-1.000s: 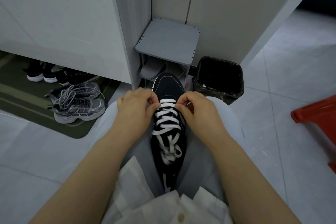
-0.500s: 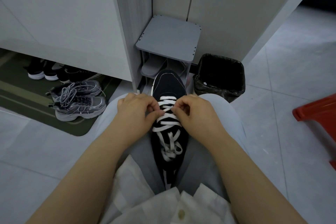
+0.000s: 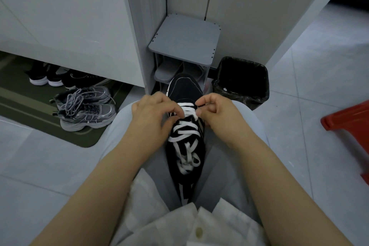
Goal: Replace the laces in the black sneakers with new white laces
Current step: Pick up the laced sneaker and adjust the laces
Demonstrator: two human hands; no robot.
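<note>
Black canvas is sitting wedged between the person's thighs: the black sneaker [image 3: 184,90] is lying along the lap with its toe pointing to twelve o'clock and its heel tucked toward the white shirt [image 3: 179,223] at six, probably so that the knees are clamping it and both hands are going free for the lacing; the white lace [image 3: 186,132] is already criss-crossing the eyelets and is ending in a loose tangle over the tongue at the six o'clock end; the left hand [image 3: 153,114] is coming in from nine o'clock with its fingers curled down, seemingly pinching a crossing near the toe end, while the right hand [image 3: 215,112] is mirroring it from three o'clock, thumb and forefinger nipping the lace at the shoe's edge, which reads as evening out or snugging the lower rows; the second sneaker is not showing anywhere; pale grey trousers [image 3: 235,156] are serving as the working surface, above a light tiled floor [image 3: 309,146]; at twelve o'clock a small grey shoe rack [image 3: 185,40] is standing against white cabinets [image 3: 60,16], with a lined black bin [image 3: 242,80] just beside it at one o'clock; at nine o'clock grey trainers [image 3: 85,110] are resting on a dark green mat [image 3: 40,126]; a red stool [image 3: 349,120] is poking in at three o'clock.
</note>
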